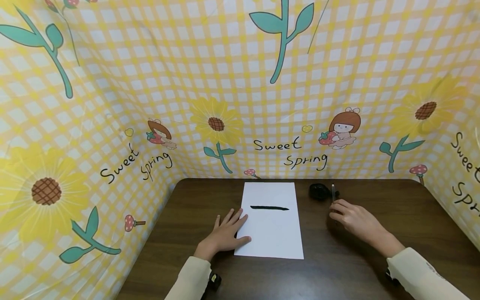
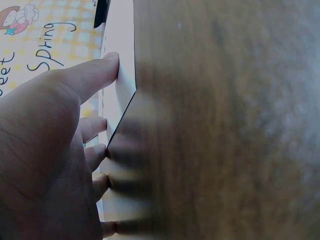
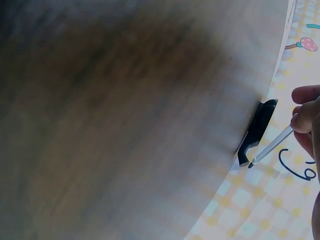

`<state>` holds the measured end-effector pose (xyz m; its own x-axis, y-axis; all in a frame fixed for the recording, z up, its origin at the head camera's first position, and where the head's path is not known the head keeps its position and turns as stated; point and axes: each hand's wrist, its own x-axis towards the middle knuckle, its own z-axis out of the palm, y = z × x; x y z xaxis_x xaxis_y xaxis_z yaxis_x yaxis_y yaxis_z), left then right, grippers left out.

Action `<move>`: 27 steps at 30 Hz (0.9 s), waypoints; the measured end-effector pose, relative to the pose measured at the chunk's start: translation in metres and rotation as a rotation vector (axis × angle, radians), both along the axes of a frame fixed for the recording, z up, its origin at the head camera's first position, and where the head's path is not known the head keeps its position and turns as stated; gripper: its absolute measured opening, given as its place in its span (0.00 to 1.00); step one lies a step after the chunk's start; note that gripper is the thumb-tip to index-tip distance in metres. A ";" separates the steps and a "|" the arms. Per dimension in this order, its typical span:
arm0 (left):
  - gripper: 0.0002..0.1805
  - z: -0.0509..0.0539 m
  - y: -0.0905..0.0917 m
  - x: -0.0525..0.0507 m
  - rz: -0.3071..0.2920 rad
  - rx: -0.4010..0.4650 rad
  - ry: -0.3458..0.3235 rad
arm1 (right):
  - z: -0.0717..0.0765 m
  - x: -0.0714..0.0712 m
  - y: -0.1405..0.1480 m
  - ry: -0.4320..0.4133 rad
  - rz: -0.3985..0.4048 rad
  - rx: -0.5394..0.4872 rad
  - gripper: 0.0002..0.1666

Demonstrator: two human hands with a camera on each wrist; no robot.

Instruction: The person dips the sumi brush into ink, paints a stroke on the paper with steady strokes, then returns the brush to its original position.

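A white sheet of paper [image 1: 268,233] lies on the table, with one thick black horizontal stroke [image 1: 269,207] across its upper half. My left hand [image 1: 225,232] rests over the sheet's left edge, fingers spread and thumb on the paper; the left wrist view shows the thumb and fingertips [image 2: 112,65] along that edge. Beside the sheet, my right hand [image 1: 358,221] pinches a thin, pale-handled brush [image 3: 272,145]. Its dark far end appears close to a small black dish [image 3: 257,127]; whether they touch I cannot tell. In the head view the black dish [image 1: 318,191] stands just beyond the fingers.
The dark wooden table [image 1: 187,233] has rounded far corners. Yellow checked cloth [image 1: 240,83] with flowers and lettering hangs behind it and on both sides. Black straps [image 1: 214,281] show at the wrists, by the pale sleeves.
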<state>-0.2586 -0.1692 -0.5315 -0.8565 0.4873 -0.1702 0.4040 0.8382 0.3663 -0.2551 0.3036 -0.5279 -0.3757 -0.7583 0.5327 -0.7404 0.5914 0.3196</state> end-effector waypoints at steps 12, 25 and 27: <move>0.45 -0.002 0.000 0.001 0.003 -0.003 -0.002 | -0.005 0.001 -0.001 -0.022 -0.012 0.038 0.27; 0.46 -0.003 -0.001 0.000 0.004 0.008 -0.005 | -0.007 0.000 -0.001 -0.052 -0.054 0.087 0.26; 0.46 -0.004 -0.001 -0.001 0.003 0.007 -0.004 | -0.008 -0.001 -0.001 -0.059 -0.058 0.096 0.25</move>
<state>-0.2596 -0.1705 -0.5355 -0.8571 0.4861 -0.1706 0.4002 0.8368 0.3736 -0.2558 0.3024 -0.5354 -0.4485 -0.7811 0.4345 -0.7251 0.6022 0.3341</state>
